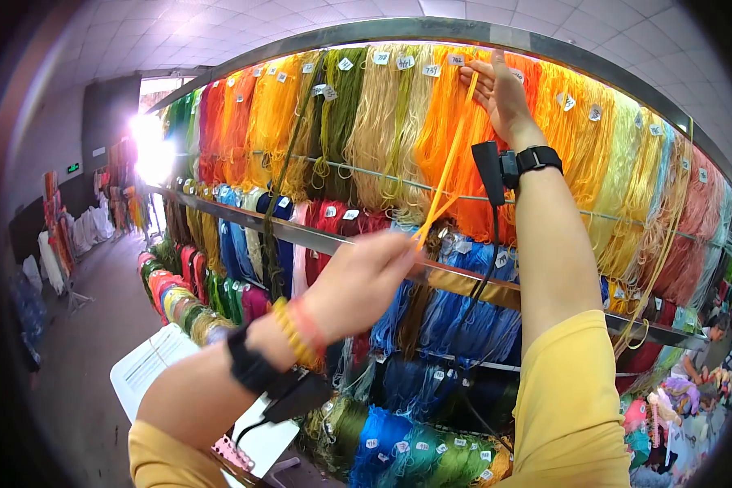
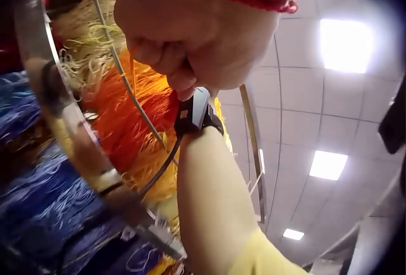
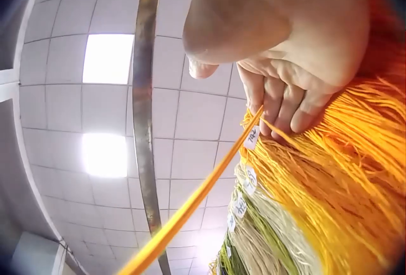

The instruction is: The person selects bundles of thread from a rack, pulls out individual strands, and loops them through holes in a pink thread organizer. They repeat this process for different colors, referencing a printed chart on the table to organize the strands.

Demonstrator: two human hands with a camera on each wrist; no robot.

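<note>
A bundle of yellow-orange thread runs taut on a slant from the top of the rack down to my left hand. My left hand grips its lower end in curled fingers, and a short tail sticks out beside the thumb. Up at the top, my right hand rests against the orange hanks, thumb pointing up. In the right wrist view its fingers lie fairly straight at the top of the hank, next to a numbered paper tag, where the thread bundle begins.
Hanks of many colours, most with tags, hang from the rack in tiers, blue ones below. A metal rail crosses in front. A white board with a printed sheet is at lower left. People and heaped material are at far right.
</note>
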